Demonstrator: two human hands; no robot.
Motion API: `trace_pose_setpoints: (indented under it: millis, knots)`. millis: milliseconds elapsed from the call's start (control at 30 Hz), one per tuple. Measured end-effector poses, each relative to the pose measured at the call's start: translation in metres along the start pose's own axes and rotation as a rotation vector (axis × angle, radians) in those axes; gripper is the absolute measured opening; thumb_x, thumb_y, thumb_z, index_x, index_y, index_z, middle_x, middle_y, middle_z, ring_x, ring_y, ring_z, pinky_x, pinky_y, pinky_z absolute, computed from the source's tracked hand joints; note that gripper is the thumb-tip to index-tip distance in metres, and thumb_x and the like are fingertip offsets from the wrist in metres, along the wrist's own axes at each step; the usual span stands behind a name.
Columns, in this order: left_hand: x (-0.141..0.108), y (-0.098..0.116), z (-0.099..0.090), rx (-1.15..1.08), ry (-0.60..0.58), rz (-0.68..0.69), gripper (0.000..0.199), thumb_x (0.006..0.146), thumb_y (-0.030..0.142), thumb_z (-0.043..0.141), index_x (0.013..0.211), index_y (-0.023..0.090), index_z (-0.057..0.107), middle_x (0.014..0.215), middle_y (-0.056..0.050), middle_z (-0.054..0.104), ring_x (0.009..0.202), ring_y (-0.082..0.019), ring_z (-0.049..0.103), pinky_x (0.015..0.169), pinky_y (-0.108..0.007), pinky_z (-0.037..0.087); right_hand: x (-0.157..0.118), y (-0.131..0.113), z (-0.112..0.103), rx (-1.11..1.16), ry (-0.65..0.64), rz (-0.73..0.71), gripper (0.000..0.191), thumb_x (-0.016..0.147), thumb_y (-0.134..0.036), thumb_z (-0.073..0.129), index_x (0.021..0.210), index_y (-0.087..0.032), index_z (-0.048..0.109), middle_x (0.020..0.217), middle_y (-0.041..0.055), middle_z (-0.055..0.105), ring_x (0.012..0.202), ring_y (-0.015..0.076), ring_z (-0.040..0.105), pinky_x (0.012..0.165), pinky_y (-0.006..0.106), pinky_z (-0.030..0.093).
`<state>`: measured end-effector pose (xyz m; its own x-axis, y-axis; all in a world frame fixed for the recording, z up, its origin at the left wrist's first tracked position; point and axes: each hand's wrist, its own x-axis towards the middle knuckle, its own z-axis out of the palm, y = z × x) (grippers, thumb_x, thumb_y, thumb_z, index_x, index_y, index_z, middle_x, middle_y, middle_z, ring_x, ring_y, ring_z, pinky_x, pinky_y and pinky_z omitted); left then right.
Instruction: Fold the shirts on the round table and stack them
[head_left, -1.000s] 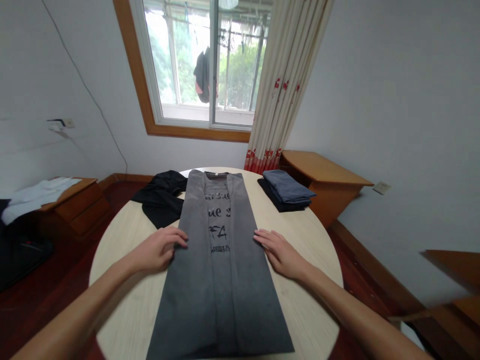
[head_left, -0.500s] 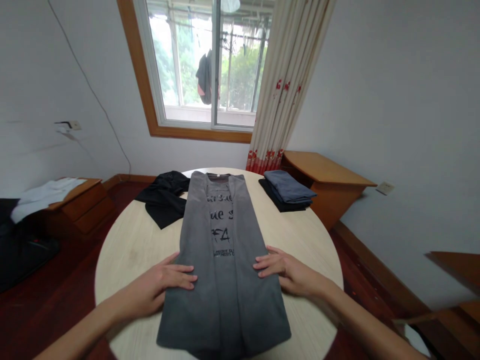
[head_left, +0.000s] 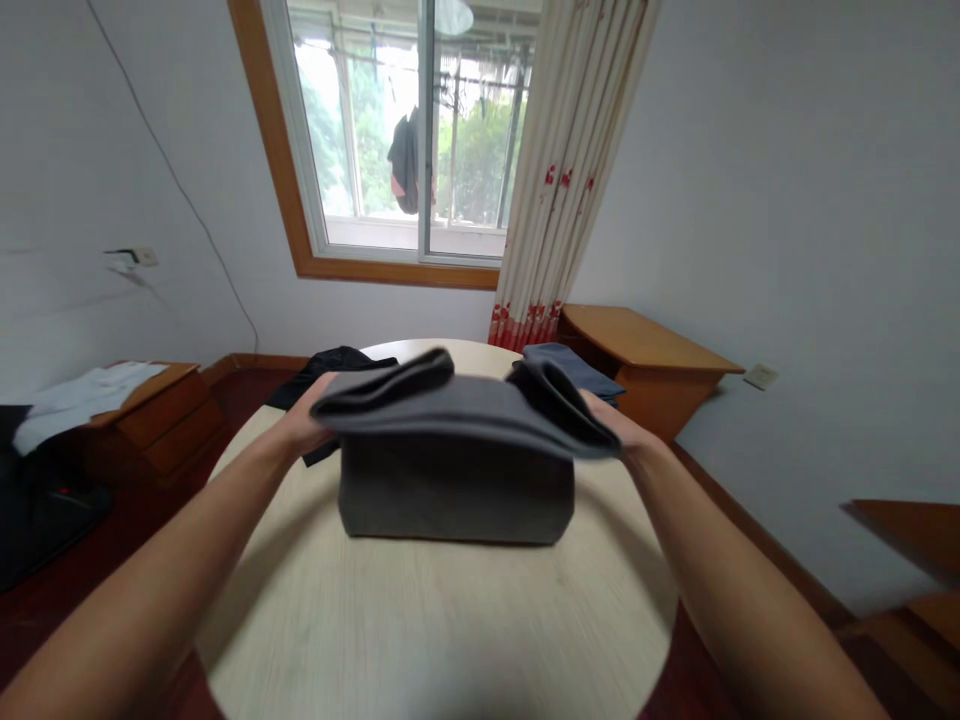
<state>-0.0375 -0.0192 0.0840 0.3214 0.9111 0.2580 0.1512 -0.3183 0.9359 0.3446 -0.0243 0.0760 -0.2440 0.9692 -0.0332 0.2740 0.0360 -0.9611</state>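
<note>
A dark grey shirt (head_left: 457, 490) is doubled over above the round pale table (head_left: 420, 620), its lower part raised and its fold lying on the tabletop. The left side of the raised hem is in my left hand (head_left: 309, 412), whose fingers are mostly hidden behind the cloth. On the right side, my right hand (head_left: 616, 425) holds the other end, fingers also largely covered. The shirt's printed front is out of sight. Black cloth (head_left: 330, 365) lies behind my left hand, and a folded blue-grey garment (head_left: 574, 368) behind my right.
Behind the table are a window and a patterned curtain (head_left: 570, 180). A wooden desk (head_left: 645, 340) stands at the back right. To the left, a low wooden cabinet (head_left: 169, 425) carries white cloth (head_left: 97, 395).
Both hands have moved from the shirt's sides, up and away from me, lifting its near part. The shirt was spread lengthwise and now is folded over, with the print covered.
</note>
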Motion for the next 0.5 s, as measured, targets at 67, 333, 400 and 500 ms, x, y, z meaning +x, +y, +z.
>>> trace_pose_setpoints:
  millis: [67,333,400,500]
  knots:
    - [0.030,-0.033,0.001,-0.148,0.194,-0.155,0.046,0.076,0.055,0.075,0.089,0.013,0.067,0.067,0.001,0.063,0.066,-0.015,0.058,0.063,-0.026,0.047,0.036,0.021,0.006,0.064,0.087,0.094,0.035,0.085,-0.051,0.072,0.081,-0.017,0.067,0.074,0.0054,0.067,0.065,0.0165,0.062,0.057,0.025,0.050]
    - [-0.004,-0.117,0.010,0.035,0.265,-0.490,0.074,0.070,0.043,0.083,0.128,0.011,0.051,0.066,0.005,0.055,0.056,-0.015,0.054,0.052,-0.026,0.040,0.040,0.100,0.036,-0.101,0.133,0.237,0.043,0.084,-0.034,0.071,0.119,-0.018,0.051,0.069,-0.0041,0.055,0.058,0.0138,0.053,0.050,0.023,0.042]
    - [-0.023,-0.121,0.013,0.053,0.216,-0.446,0.078,0.066,0.044,0.084,0.129,0.013,0.051,0.066,0.005,0.055,0.061,-0.017,0.057,0.055,-0.026,0.042,0.030,0.109,0.039,-0.117,0.103,0.152,0.039,0.078,-0.031,0.073,0.109,-0.020,0.052,0.063,-0.0081,0.048,0.055,0.0119,0.047,0.049,0.022,0.038]
    - [-0.049,-0.121,0.023,0.093,0.177,-0.390,0.073,0.062,0.043,0.084,0.123,0.017,0.053,0.070,0.005,0.056,0.068,-0.018,0.060,0.061,-0.028,0.045,0.015,0.110,0.039,-0.166,0.077,0.066,0.029,0.072,-0.027,0.074,0.088,-0.021,0.051,0.062,-0.0090,0.043,0.057,0.0103,0.044,0.051,0.020,0.036]
